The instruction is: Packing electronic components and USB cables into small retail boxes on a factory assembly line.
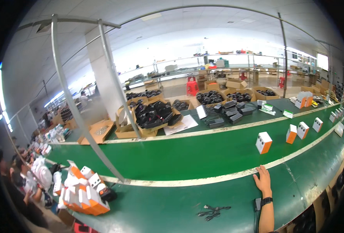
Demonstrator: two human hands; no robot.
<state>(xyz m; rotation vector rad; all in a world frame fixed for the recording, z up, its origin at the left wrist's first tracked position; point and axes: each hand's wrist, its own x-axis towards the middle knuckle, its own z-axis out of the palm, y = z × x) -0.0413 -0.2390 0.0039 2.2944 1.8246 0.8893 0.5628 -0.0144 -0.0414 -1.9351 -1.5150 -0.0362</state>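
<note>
My right hand point(262, 181) lies palm down at the pale edge strip between the green bench and the belt. Its fingers are stretched out, and nothing shows in them. A black band circles that wrist. Close beside the forearm lies a black box-shaped piece point(257, 204) like a power adapter, partly covered by the arm. Left of it, a small bundle of black cables point(212, 212) rests on the green bench point(156, 206). Beyond my hand, a white and orange box point(264, 143) stands upright on the green belt point(203, 153). My left hand is out of view.
Several more white and orange boxes point(291, 134) line the belt to the right. Others are piled point(87, 198) at the bench's left end. Black adapters point(232, 113) and a carton of black items point(153, 115) sit beyond the belt. A metal post point(77, 112) rises at left.
</note>
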